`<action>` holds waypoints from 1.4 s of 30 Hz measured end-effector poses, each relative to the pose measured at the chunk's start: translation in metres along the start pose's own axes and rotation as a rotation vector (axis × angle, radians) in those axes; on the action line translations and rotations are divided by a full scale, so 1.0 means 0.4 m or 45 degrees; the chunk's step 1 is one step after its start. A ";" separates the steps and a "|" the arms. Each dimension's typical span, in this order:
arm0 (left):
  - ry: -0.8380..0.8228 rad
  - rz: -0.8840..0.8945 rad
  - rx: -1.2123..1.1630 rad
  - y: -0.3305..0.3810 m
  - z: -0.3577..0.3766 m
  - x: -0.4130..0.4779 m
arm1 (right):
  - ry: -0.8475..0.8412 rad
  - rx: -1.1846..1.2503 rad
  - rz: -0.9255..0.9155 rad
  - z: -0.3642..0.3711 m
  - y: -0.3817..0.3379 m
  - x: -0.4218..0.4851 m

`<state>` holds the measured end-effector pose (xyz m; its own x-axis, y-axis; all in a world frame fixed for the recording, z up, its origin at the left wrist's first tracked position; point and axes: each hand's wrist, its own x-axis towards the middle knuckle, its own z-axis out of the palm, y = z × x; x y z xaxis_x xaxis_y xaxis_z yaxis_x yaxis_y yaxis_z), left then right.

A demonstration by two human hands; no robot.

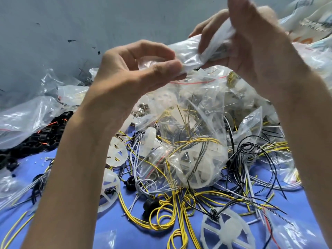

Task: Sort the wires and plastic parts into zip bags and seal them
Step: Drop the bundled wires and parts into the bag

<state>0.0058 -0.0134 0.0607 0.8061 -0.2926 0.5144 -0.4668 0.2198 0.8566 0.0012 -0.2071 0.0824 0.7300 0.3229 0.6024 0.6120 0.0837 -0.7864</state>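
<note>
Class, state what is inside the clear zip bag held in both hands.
The zip bag holds yellow wires, dark wires and a white spoked plastic part at its bottom. Its bunched top, gripped by the left hand and right hand, hides anything there.

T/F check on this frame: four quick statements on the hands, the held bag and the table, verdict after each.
1. The left hand and the right hand both hold the zip bag by its top. True.
2. The zip bag is empty. False: yellow wires and a white plastic wheel are inside.
3. The surface is red. False: it is blue.
4. A loose spoked wheel lies on the surface near the bottom edge. True.
</note>
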 end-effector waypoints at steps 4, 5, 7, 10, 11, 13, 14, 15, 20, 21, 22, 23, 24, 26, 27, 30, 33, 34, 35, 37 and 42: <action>0.079 0.092 0.080 0.002 0.011 -0.001 | 0.100 -0.136 -0.070 0.002 0.012 0.004; 0.100 0.095 0.123 0.005 0.012 0.000 | 0.103 -0.118 -0.081 -0.003 0.013 0.006; 0.148 0.118 0.195 0.007 0.013 0.002 | 0.071 -0.065 -0.101 -0.007 0.012 0.006; 0.202 0.141 0.238 0.005 0.010 0.003 | 0.022 -0.059 -0.107 -0.011 0.013 0.005; 0.215 0.140 0.252 0.006 0.008 0.003 | 0.014 -0.076 -0.112 -0.013 0.014 0.006; 0.219 0.135 0.283 0.009 0.006 0.000 | 0.010 -0.128 -0.119 -0.013 0.014 0.006; 0.214 0.132 0.291 0.006 0.002 0.000 | 0.012 -0.159 -0.117 -0.012 0.014 0.006; 0.213 0.125 0.292 0.005 0.000 -0.002 | 0.016 -0.189 -0.112 -0.011 0.014 0.006; 0.201 0.078 0.205 -0.005 -0.006 -0.001 | 0.038 -0.257 -0.094 -0.004 0.018 0.006; 0.194 0.076 0.191 -0.007 -0.008 0.000 | 0.052 -0.270 -0.093 -0.002 0.017 0.007; 0.184 0.082 0.176 -0.011 -0.008 0.001 | 0.069 -0.291 -0.098 -0.002 0.016 0.007; 0.178 0.088 0.150 -0.014 -0.007 0.004 | 0.091 -0.320 -0.106 -0.002 0.015 0.007; 0.182 0.091 0.115 -0.019 -0.004 0.007 | 0.118 -0.352 -0.118 -0.003 0.014 0.007; 0.198 0.068 0.074 -0.036 0.001 0.015 | 0.196 -0.412 -0.144 -0.009 0.011 0.008; 0.205 0.046 0.108 -0.050 0.000 0.019 | 0.238 -0.433 -0.156 -0.012 0.011 0.008; 0.228 -0.075 0.515 -0.104 -0.021 0.022 | 0.335 -0.478 -0.176 -0.016 0.012 0.009; 0.098 -0.237 1.228 -0.156 -0.049 0.020 | 0.393 -0.493 -0.189 -0.017 0.016 0.011; 0.022 -0.280 1.330 -0.166 -0.049 0.018 | 0.401 -0.481 -0.191 -0.018 0.017 0.012; -0.035 -0.308 1.356 -0.172 -0.046 0.016 | 0.405 -0.473 -0.192 -0.018 0.019 0.014; -0.077 -0.281 1.354 -0.178 -0.039 0.014 | 0.415 -0.464 -0.195 -0.019 0.020 0.015; -0.078 -0.052 1.350 -0.165 -0.029 0.005 | 0.423 -0.476 -0.167 -0.029 0.017 0.014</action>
<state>0.0424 -0.0177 0.0045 0.8226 -0.3340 0.4603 -0.5418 -0.7061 0.4559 0.0127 -0.2156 0.0820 0.6598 0.0102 0.7514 0.7275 -0.2590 -0.6353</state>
